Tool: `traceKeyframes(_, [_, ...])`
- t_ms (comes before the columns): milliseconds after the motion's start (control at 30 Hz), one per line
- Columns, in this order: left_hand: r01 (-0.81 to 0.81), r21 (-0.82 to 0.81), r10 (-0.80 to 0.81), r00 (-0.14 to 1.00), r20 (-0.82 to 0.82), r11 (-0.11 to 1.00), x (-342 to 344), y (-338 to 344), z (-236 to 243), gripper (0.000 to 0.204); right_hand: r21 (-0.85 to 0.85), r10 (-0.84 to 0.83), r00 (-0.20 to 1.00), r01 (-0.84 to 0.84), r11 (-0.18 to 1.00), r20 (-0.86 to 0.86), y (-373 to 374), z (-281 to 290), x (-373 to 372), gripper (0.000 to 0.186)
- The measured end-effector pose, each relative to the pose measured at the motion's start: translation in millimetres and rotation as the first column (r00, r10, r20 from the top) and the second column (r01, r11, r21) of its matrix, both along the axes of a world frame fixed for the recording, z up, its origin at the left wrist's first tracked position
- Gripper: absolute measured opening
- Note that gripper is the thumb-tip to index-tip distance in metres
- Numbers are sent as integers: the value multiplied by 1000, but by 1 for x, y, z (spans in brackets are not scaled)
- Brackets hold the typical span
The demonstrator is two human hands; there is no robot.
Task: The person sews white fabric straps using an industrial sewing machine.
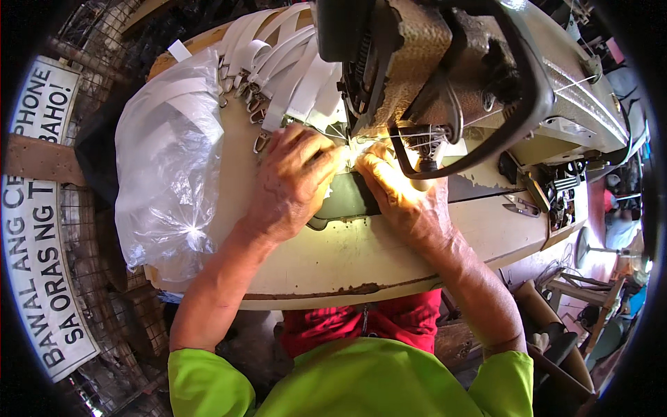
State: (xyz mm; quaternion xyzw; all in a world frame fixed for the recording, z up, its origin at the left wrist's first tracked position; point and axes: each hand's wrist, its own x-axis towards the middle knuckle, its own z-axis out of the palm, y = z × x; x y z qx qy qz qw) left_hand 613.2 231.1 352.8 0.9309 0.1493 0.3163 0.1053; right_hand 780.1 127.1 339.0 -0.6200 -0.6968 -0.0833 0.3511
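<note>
The left hand (295, 177) curls inward with bent fingers, and the right hand (410, 198) bends toward it; glare and knuckles hide their grip, so I cannot tell what either pinches. A small white piece (352, 154) lies between their fingertips, about equally near both, beneath the sewing machine (413, 76). Just beyond the left hand, the nearer one, a white strap (303, 94) runs lengthwise away and slightly right. Metal clips (260, 143) lie beside it; farther left, a plastic bag (170, 174) sits on the surface (319, 260).
</note>
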Motion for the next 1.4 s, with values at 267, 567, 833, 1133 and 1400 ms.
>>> traceKeyframes(267, [29, -29, -30, 999, -34, 999, 2, 2, 0, 21, 17, -24, 999, 25, 1000, -28, 3, 5, 1, 14])
traceKeyframes(567, [72, -25, -73, 996, -47, 997, 4, 8, -2, 19, 31, -39, 998, 37, 999, 52, 3, 4, 0, 13])
traceKeyframes(833, [74, 6, -74, 997, 9, 997, 8, 7, -7, 17, 89, -56, 996, 50, 995, 68, 4, 2, 2, 12])
traceKeyframes(1133, [44, -5, -44, 998, 34, 999, 6, 7, -12, 20, 99, -369, 928, 362, 927, 55, -82, 7, 53, 31])
traceKeyframes(1400, [63, -19, -61, 995, 73, 998, 9, 14, -13, 22, 198, -725, 686, 705, 681, 50, -144, -1, 130, 45])
